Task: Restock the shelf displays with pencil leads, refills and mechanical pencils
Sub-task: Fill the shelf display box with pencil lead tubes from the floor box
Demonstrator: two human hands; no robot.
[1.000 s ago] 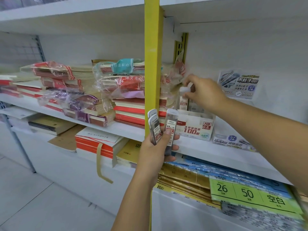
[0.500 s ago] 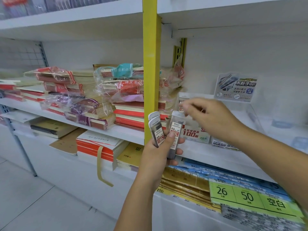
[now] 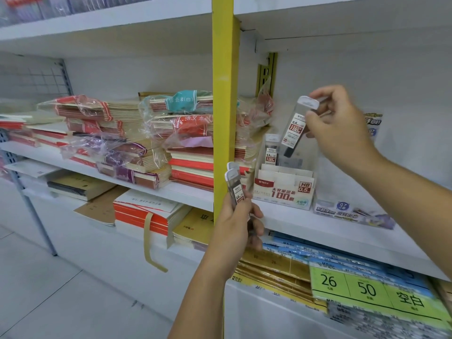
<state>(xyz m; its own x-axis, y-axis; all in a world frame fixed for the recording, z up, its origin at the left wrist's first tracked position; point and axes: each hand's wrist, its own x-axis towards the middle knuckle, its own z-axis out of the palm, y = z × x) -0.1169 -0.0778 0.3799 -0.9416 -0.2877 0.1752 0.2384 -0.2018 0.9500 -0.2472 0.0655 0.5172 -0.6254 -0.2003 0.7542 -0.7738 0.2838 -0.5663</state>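
Note:
My right hand (image 3: 340, 128) pinches one clear pencil lead case (image 3: 297, 127) with a white cap, tilted, in the air above the white HB 0.5 display box (image 3: 283, 189) on the middle shelf (image 3: 305, 221). Another lead case (image 3: 271, 150) stands upright in the back of that box. Lower down, my left hand (image 3: 236, 226) grips two more lead cases (image 3: 235, 185) upright in front of the yellow shelf post (image 3: 223, 106).
A flat 0.7 refill display box (image 3: 347, 211) lies right of the HB box. Stacks of notebooks in plastic wrap (image 3: 186, 133) fill the shelf left of the post. Blue and green packs with number labels (image 3: 367, 287) lie on the lower shelf.
My right hand took one lead case from the bunch in my left hand and lifted it up and right, above the display box. My left hand now holds two.

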